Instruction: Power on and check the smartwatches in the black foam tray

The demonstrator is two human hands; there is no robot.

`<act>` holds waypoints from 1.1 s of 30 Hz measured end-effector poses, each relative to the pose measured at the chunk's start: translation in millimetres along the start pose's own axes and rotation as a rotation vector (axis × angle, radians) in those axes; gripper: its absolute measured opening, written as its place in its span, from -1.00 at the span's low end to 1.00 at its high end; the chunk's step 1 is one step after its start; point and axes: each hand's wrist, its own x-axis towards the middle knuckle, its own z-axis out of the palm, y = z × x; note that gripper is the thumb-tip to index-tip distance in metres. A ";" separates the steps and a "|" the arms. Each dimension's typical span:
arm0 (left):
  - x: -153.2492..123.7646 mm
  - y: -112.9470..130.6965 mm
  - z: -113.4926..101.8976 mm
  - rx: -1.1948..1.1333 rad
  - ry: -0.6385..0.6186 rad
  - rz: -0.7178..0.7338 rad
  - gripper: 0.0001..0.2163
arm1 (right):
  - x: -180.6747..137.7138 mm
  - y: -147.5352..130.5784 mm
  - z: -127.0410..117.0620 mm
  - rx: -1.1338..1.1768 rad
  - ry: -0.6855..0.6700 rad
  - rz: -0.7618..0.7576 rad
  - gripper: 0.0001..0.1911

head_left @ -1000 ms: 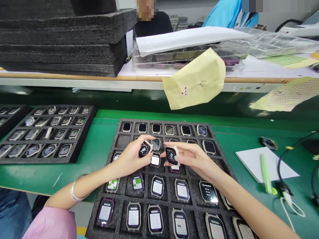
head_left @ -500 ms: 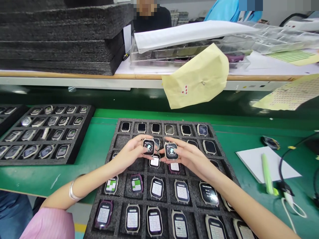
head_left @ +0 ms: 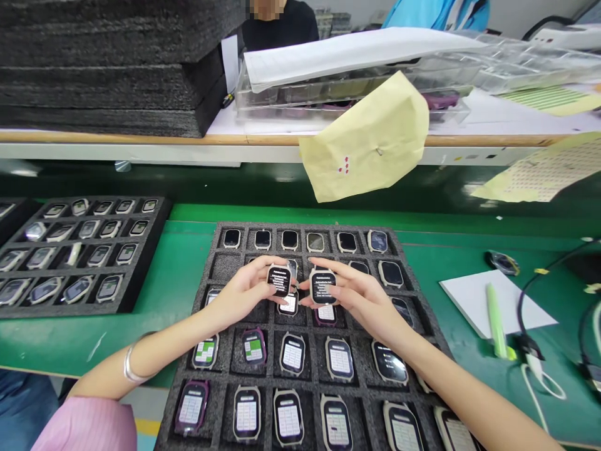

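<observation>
My left hand (head_left: 251, 288) is closed on a strapless smartwatch (head_left: 279, 280), thumb at the lower edge of its screen. A second smartwatch (head_left: 323, 285) is gripped in my right hand (head_left: 359, 291), its thumb over the lower right of the screen. Both lit screens show a dark page with lines of white text, too small to read. The two watches are held side by side, slightly apart, above a black foam tray (head_left: 223, 351). In its compartments lie several watches, some with dark screens, others showing white or green grids, such as a purple-framed watch (head_left: 254, 346).
Another foam tray of watches (head_left: 126, 275) lies at left. To the right are white paper (head_left: 474, 300), a green pen-like tool (head_left: 496, 322) and cables (head_left: 528, 319). Stacked black foam (head_left: 107, 94), clear plastic trays (head_left: 277, 100) and a hanging yellow paper (head_left: 370, 144) occupy the shelf. A person sits behind.
Both held watches have switched from a dial face to a dark page of text lines. My hands keep nearly the same place and grip; the view has shifted slightly.
</observation>
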 end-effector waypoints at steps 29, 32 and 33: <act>-16.0 -0.5 -7.3 0.004 0.044 0.033 -0.72 | -63.0 9.4 -82.1 -1.217 0.080 -0.183 -0.57; -16.6 1.1 -9.2 -0.003 0.047 0.037 -0.73 | -65.6 11.4 -88.4 -1.300 0.074 -0.172 -0.47; -16.8 1.5 -10.6 -0.004 0.046 0.040 -0.72 | -66.5 10.0 -90.9 -1.312 0.076 -0.170 -0.45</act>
